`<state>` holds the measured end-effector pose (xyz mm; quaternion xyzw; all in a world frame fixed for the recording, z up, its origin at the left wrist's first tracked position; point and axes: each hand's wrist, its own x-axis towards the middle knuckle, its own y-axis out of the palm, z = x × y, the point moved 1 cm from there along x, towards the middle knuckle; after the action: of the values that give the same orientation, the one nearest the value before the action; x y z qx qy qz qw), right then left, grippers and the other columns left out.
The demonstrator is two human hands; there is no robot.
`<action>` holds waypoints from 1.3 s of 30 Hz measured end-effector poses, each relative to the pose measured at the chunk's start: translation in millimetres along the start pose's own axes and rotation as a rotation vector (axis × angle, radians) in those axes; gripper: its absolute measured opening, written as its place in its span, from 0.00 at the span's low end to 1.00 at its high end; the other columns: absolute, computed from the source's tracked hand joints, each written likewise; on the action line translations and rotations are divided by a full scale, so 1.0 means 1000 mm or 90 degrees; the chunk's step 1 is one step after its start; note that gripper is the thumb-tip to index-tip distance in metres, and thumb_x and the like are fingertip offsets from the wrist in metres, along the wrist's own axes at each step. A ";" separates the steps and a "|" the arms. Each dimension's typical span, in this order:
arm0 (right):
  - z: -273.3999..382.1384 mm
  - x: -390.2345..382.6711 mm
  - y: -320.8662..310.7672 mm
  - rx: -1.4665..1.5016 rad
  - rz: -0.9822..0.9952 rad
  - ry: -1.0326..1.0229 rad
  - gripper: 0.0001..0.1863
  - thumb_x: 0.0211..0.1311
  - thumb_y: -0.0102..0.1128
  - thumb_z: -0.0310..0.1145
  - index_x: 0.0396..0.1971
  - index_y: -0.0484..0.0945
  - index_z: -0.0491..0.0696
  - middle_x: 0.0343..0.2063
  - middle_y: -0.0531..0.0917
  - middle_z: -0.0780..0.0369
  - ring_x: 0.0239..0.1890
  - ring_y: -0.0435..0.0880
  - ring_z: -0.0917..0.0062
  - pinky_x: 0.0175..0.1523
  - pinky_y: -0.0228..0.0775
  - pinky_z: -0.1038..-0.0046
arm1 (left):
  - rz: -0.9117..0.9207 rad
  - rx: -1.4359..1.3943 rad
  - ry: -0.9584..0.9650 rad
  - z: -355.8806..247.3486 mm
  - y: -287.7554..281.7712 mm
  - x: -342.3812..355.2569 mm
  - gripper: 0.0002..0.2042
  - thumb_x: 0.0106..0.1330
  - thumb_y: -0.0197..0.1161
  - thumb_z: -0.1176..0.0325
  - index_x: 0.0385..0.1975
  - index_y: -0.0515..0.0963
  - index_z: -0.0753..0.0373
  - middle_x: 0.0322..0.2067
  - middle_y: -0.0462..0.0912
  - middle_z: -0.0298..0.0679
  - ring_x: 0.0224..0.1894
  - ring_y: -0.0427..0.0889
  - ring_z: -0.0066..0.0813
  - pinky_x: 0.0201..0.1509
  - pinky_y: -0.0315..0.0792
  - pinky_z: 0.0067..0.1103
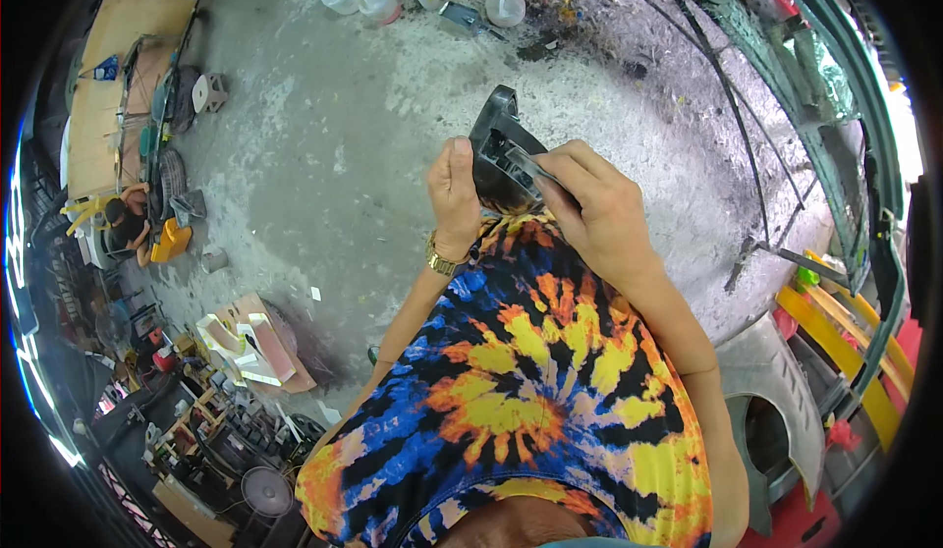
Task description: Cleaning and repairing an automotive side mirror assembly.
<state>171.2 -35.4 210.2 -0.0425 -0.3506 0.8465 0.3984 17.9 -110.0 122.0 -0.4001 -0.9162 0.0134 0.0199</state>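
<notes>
In front of my chest is a black, hollow, curved plastic housing [501, 191] that looks like a car mirror shell, its inner side facing up. My left hand [456, 194] grips its left edge, thumb up along the rim. At its right side my right hand [596, 204] pinches a small grey flat piece [527, 163] between thumb and fingers, against the inside of the housing. I cannot make out what kind of piece it is. The fingers under the housing are hidden.
Plastic jugs [505, 5] stand at the far side of the concrete floor [344, 106]. A grey car fender [776, 371] leans at the near right. On the left, another person [130, 222] sits beside a yellow container [172, 241], with a white stool [209, 93] farther off.
</notes>
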 end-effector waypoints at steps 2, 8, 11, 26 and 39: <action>-0.011 -0.005 0.006 0.023 -0.001 0.016 0.10 0.56 0.63 0.27 0.39 0.79 0.46 0.35 0.79 0.62 0.36 0.81 0.67 0.37 0.74 0.69 | 0.011 -0.030 -0.007 0.004 -0.002 0.001 0.19 0.77 0.48 0.59 0.21 0.64 0.60 0.22 0.61 0.23 0.27 0.57 0.13 0.28 0.55 0.18; -0.014 -0.001 0.026 0.021 -0.010 -0.042 0.10 0.56 0.61 0.25 0.39 0.78 0.46 0.33 0.78 0.62 0.36 0.80 0.67 0.39 0.73 0.69 | 0.026 0.002 0.007 -0.004 0.001 0.001 0.19 0.77 0.48 0.60 0.21 0.62 0.62 0.20 0.58 0.26 0.26 0.54 0.15 0.27 0.55 0.19; -0.010 -0.002 0.018 -0.007 0.020 -0.041 0.10 0.57 0.60 0.24 0.39 0.78 0.46 0.33 0.77 0.61 0.36 0.79 0.66 0.39 0.73 0.68 | 0.033 0.019 -0.007 0.000 0.002 -0.005 0.19 0.76 0.48 0.61 0.22 0.63 0.63 0.20 0.58 0.26 0.26 0.55 0.15 0.27 0.56 0.20; -0.028 -0.011 -0.035 0.157 -0.043 0.112 0.09 0.62 0.60 0.25 0.41 0.78 0.41 0.28 0.76 0.63 0.29 0.79 0.77 0.35 0.71 0.76 | -0.015 -0.125 -0.067 0.006 -0.013 0.017 0.17 0.76 0.50 0.60 0.23 0.71 0.60 0.23 0.66 0.23 0.28 0.62 0.11 0.32 0.61 0.15; -0.085 -0.018 -0.054 0.529 -0.116 0.324 0.10 0.67 0.57 0.33 0.43 0.70 0.47 0.32 0.83 0.61 0.26 0.81 0.83 0.27 0.73 0.82 | -0.117 -0.328 -0.198 -0.030 -0.040 0.047 0.18 0.71 0.56 0.53 0.22 0.74 0.56 0.18 0.71 0.28 0.19 0.69 0.16 0.24 0.65 0.15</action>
<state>248.3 22.8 176.2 -0.0547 0.1222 0.8394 0.5268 -41.6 -102.6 154.3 -0.3004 -0.9139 -0.1599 -0.2213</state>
